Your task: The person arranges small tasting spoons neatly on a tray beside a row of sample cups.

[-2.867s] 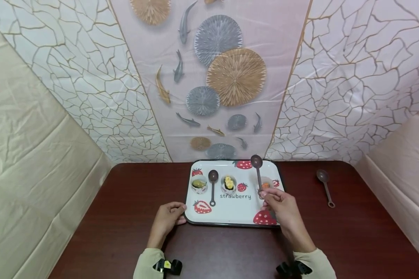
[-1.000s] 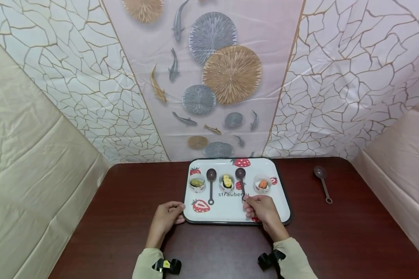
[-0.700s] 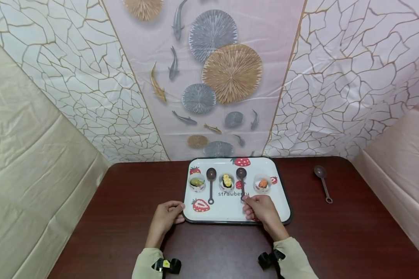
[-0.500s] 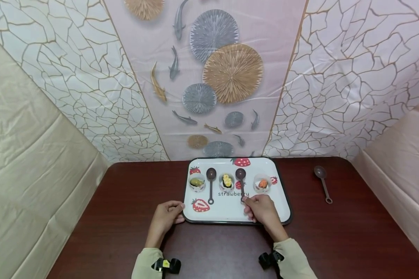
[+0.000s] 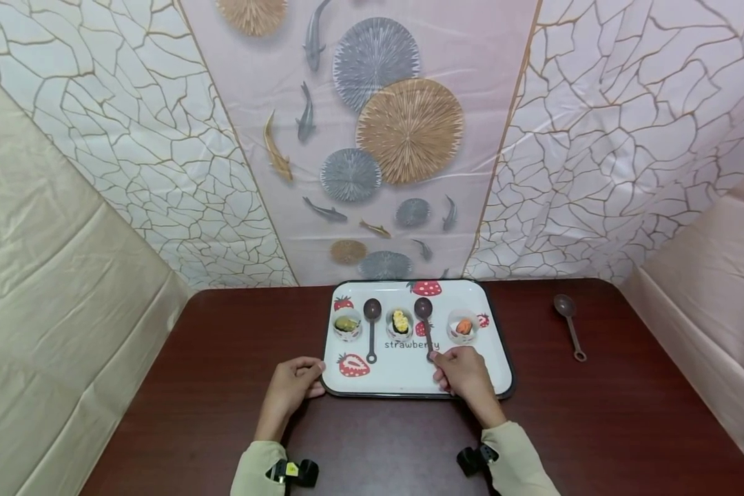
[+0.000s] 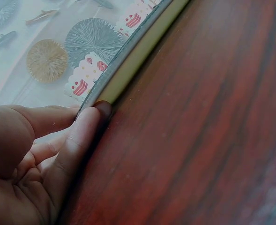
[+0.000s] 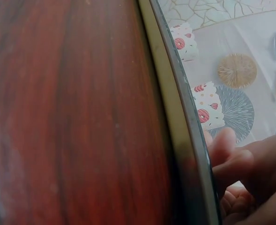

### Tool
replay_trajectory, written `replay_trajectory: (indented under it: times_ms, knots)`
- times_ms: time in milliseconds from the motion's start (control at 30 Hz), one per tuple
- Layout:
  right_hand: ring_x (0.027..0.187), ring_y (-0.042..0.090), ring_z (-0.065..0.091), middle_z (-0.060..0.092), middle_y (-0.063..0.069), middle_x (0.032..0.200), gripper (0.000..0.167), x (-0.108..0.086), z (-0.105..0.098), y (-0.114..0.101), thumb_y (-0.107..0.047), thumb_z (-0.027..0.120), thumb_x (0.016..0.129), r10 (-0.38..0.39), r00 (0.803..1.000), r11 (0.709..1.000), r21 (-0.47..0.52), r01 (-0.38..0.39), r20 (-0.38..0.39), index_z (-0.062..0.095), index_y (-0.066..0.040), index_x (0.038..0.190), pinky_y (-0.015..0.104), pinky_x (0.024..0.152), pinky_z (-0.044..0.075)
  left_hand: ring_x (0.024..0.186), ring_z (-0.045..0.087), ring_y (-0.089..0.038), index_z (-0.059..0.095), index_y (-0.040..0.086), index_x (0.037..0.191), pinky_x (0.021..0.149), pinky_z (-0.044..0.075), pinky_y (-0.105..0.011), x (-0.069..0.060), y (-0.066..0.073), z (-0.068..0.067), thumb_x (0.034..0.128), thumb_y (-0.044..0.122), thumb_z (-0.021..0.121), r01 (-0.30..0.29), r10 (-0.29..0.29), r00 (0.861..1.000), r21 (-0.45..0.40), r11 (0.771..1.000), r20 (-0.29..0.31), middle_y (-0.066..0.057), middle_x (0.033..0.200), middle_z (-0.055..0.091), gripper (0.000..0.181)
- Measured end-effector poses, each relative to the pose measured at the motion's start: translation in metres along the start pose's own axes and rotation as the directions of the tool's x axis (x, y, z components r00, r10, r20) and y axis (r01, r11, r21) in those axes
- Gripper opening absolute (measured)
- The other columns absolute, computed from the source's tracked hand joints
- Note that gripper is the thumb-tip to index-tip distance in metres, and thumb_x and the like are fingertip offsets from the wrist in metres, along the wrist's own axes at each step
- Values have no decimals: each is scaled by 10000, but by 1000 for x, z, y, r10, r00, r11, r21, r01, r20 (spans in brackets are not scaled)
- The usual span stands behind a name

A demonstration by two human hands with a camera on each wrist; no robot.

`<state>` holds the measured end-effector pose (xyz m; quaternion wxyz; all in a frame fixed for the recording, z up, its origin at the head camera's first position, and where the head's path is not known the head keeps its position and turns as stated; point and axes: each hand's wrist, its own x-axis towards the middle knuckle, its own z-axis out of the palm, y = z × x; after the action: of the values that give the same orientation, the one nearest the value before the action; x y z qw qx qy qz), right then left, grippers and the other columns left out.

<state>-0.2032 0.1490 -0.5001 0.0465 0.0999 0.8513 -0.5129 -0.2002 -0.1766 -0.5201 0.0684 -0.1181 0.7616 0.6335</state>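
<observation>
A white strawberry-print tray [image 5: 403, 380] with a black rim lies on the table. My left hand [image 5: 290, 387] grips its left front edge; in the left wrist view the fingers pinch the rim [image 6: 113, 77]. My right hand [image 5: 467, 374] pinches the handle end of a dark brown spoon [image 5: 423, 308], which lies between the middle and right cups. A matching spoon [image 5: 372, 309] lies between the left and middle cups. The left cup [image 5: 347, 335] holds something green, the middle cup [image 5: 399, 337] yellow food on a dark base, the right cup [image 5: 461, 337] something orange.
Another brown spoon [image 5: 565, 304] lies on the dark wooden table [image 5: 601, 413], right of the tray. A patterned cloth [image 5: 409, 131] hangs right behind the tray. Beige padded panels [image 5: 56, 275] flank the table.
My right hand has brought the held spoon from above the right cup leftward and down to the tray. Over the last half second it hardly moves. The left hand keeps its place.
</observation>
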Motion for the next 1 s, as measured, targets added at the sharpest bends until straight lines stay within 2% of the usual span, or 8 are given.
replay_trajectory:
  times_ms: [333, 567, 700, 800, 867, 1000]
  knots:
    - [471, 101, 561, 650, 17, 594, 336, 0, 0, -2, -221, 657, 1046, -2, 1000, 1000, -2, 2, 7, 674, -36, 767, 239, 422, 476, 679, 690, -131, 716, -77, 1217, 649, 656, -275, -2, -1, -2, 1030, 117, 690, 0, 0, 1000, -9, 1000, -4, -109, 870, 731, 270]
    - [479, 115, 592, 676, 37, 642, 314, -6, -22, -16, -246, 628, 1062, -8, 1000, 1000, -4, 8, -7, 715, 7, 896, 236, 422, 469, 699, 704, -140, 719, -67, 1221, 655, 658, -281, -1, 1, 0, 1034, 145, 698, -12, 12, 1000, 0, 1000, 5, -112, 887, 742, 284]
    - [541, 167, 619, 701, 74, 706, 288, -14, -42, -23, -233, 616, 1071, -42, 998, 999, -17, 41, -57, 732, 27, 1024, 242, 448, 448, 694, 707, -141, 715, -60, 1239, 662, 660, -289, 0, 1, 1, 1038, 169, 699, -11, 11, 1000, 13, 1000, 14, -113, 898, 737, 306]
    - [612, 234, 647, 725, 126, 785, 259, -21, -56, -28, -197, 612, 1074, -94, 990, 996, -17, 93, -107, 720, 37, 1101, 251, 469, 465, 688, 707, -140, 710, -61, 1251, 662, 660, -290, 0, 1, 1, 1040, 180, 699, -7, 6, 1000, 22, 1000, 13, -110, 895, 730, 320]
    - [656, 255, 653, 728, 147, 829, 260, -25, -66, -30, -208, 615, 1079, -132, 980, 991, -28, 129, -146, 713, 29, 1119, 253, 487, 496, 686, 702, -137, 709, -65, 1248, 659, 658, -286, 0, 0, 1, 1039, 175, 700, -7, 6, 1000, 20, 1000, 10, -106, 883, 729, 319]
    - [692, 209, 634, 721, 151, 886, 253, -32, -84, -32, -237, 620, 1083, -200, 954, 979, -80, 187, -222, 712, -3, 1109, 238, 549, 533, 684, 693, -132, 708, -80, 1233, 649, 654, -278, -1, 1, -1, 1036, 157, 697, -19, 19, 1000, 12, 1000, 8, -98, 858, 728, 308]
